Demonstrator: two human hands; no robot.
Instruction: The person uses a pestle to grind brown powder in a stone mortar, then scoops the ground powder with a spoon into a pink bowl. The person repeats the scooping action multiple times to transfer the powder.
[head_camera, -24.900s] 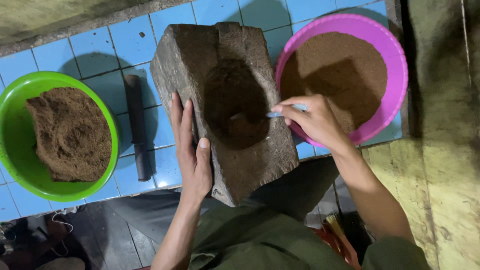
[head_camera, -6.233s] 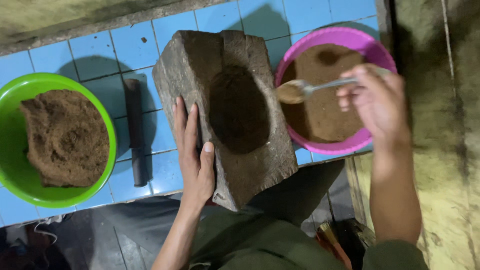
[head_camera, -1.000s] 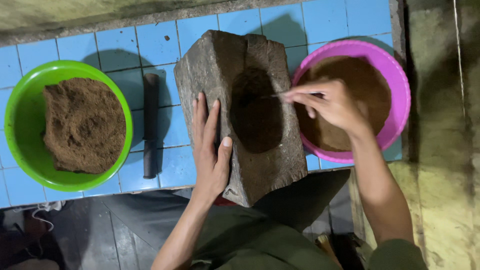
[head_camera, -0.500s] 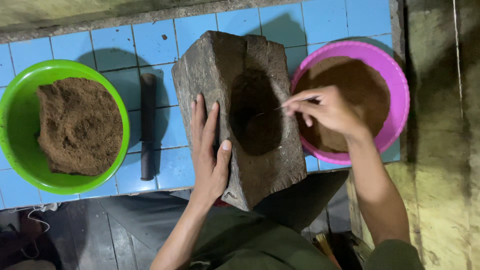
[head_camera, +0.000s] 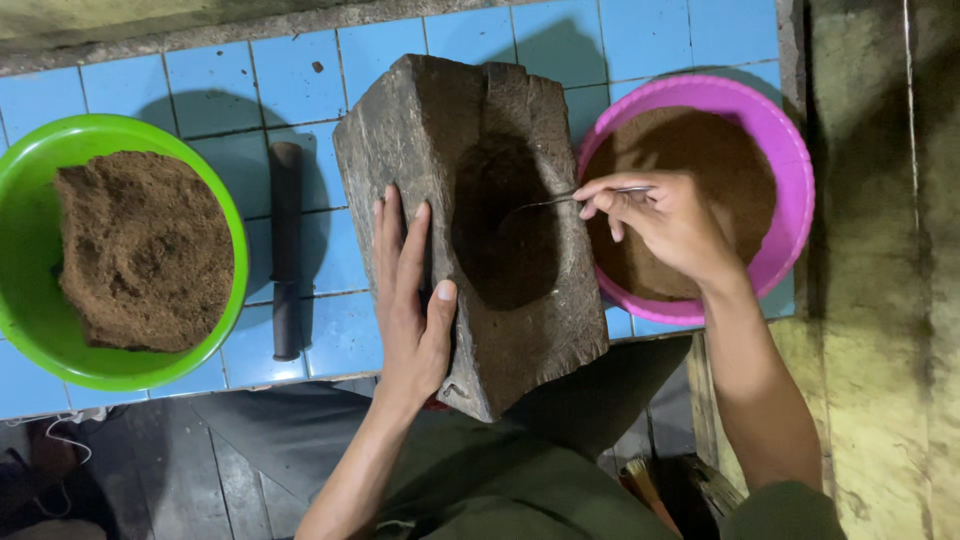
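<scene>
Our left hand lies flat, fingers spread, on the left side of the stone mortar, holding nothing. Our right hand pinches a metal spoon, tip over the dark hollow. Pink bowl right, green bowl far left, dark pestle between.

arms: bare, no sleeves | garment: olive-green cloth over lap | fingers: ringless
</scene>
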